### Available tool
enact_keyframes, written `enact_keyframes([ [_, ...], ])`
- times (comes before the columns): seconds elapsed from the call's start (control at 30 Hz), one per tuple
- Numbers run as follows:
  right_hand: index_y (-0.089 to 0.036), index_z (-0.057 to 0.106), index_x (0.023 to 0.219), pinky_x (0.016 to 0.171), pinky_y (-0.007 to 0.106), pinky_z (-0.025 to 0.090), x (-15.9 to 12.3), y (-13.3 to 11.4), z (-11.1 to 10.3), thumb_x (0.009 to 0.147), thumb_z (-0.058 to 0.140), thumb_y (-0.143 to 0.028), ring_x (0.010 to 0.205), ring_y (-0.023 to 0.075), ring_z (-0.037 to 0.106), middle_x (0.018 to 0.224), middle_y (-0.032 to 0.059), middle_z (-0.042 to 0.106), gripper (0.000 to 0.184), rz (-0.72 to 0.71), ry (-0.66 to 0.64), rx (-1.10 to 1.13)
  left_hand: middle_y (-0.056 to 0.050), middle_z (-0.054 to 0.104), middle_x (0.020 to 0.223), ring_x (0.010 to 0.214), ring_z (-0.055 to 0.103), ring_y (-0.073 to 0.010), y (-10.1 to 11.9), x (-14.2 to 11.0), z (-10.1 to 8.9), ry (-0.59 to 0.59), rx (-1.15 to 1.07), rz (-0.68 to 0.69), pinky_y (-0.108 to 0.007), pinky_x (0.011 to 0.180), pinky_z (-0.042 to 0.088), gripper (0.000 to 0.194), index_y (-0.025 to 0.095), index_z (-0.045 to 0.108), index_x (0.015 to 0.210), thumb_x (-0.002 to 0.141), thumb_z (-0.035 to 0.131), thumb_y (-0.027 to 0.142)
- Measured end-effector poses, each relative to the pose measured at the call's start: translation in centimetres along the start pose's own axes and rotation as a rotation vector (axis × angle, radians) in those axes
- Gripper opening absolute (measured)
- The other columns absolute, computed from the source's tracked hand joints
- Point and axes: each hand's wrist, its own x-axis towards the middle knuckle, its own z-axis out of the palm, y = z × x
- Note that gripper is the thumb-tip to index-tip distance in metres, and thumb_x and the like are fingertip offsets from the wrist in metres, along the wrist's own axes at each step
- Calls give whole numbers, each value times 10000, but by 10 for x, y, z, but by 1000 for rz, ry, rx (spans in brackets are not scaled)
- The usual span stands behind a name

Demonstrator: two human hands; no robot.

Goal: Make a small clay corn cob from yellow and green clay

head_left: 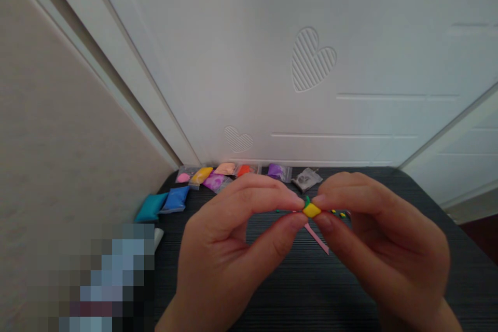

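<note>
Between the fingertips of both hands is a small yellow piece of modelling clay with a green bit standing on its top. My left hand pinches it from the left with thumb and forefinger. From the right, my right hand grips it the same way. Behind and below the hands, a flat pink modelling tool lies on the dark table, its upper end hidden by the fingers. Small yellow and green clay bits lie just beyond the right fingers.
Bags of coloured clay line the table's back edge, among them a purple bag, an orange bag and a grey bag. A blue packet and a teal packet lie at the left. A white panel with hearts rises behind.
</note>
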Motion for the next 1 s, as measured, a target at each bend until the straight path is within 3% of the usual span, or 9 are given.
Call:
enact_keyframes([
  [0.5, -205, 600, 931, 683, 266, 477, -1, 0, -1, 683, 577, 8, 767, 125, 557, 825, 0, 605, 328, -15, -6, 12, 1, 643, 791, 793, 585, -148, -1, 0, -2, -64, -81, -23, -297, 776, 480, 202, 242, 637, 828, 677, 637, 108],
  [1.0, -202, 604, 922, 682, 261, 482, -2, -1, -2, 693, 576, -14, 753, 122, 560, 818, 6, 604, 298, 15, -26, 13, 6, 652, 792, 774, 589, -146, -2, -1, -2, -47, -54, -34, -298, 748, 497, 167, 259, 642, 827, 708, 617, 145],
])
